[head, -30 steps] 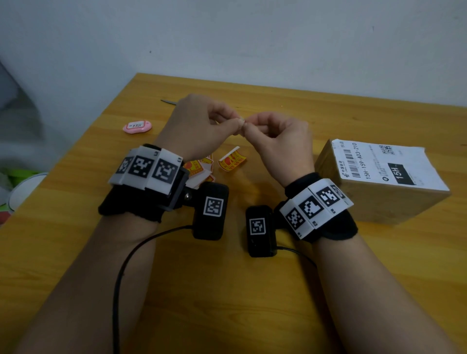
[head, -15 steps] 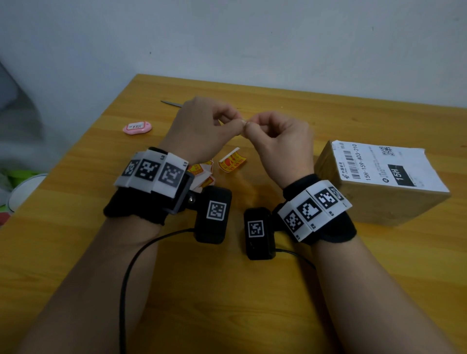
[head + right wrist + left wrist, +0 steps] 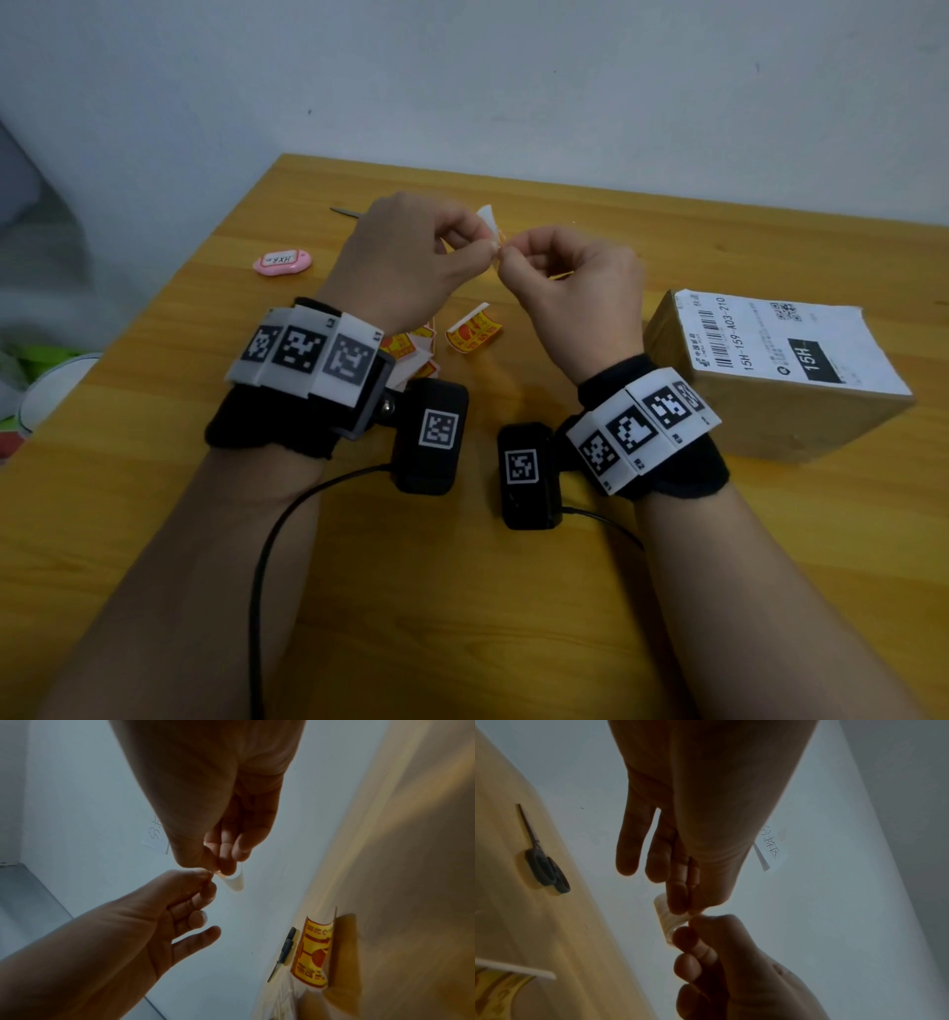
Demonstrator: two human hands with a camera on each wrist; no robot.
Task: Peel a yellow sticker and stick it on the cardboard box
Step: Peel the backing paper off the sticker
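Observation:
Both hands are raised over the wooden table (image 3: pixel 462 591) and meet fingertip to fingertip. My left hand (image 3: pixel 485 247) and my right hand (image 3: pixel 508 253) each pinch one small yellow sticker (image 3: pixel 500 237). Its white backing (image 3: pixel 487 220) curls up and away at the pinch. The left wrist view shows the backing (image 3: pixel 663 914) bowed between the left hand (image 3: pixel 682 908) and the right hand (image 3: pixel 693 925). The right wrist view shows the same curl (image 3: pixel 235 882) under my right hand (image 3: pixel 218 871). The cardboard box (image 3: pixel 770 411), with a white shipping label (image 3: pixel 780 339) on top, lies at the right.
More yellow-and-red stickers (image 3: pixel 472 329) lie on the table under the hands, some in a small pile (image 3: pixel 411 347). A pink tag (image 3: pixel 282 262) sits at the far left, scissors (image 3: pixel 544 872) near the wall. A bowl (image 3: pixel 51 385) stands off the table's left edge.
The hands have stayed in the same place, pinching together. The white backing now shows curled up above the pinch, where it was hidden before.

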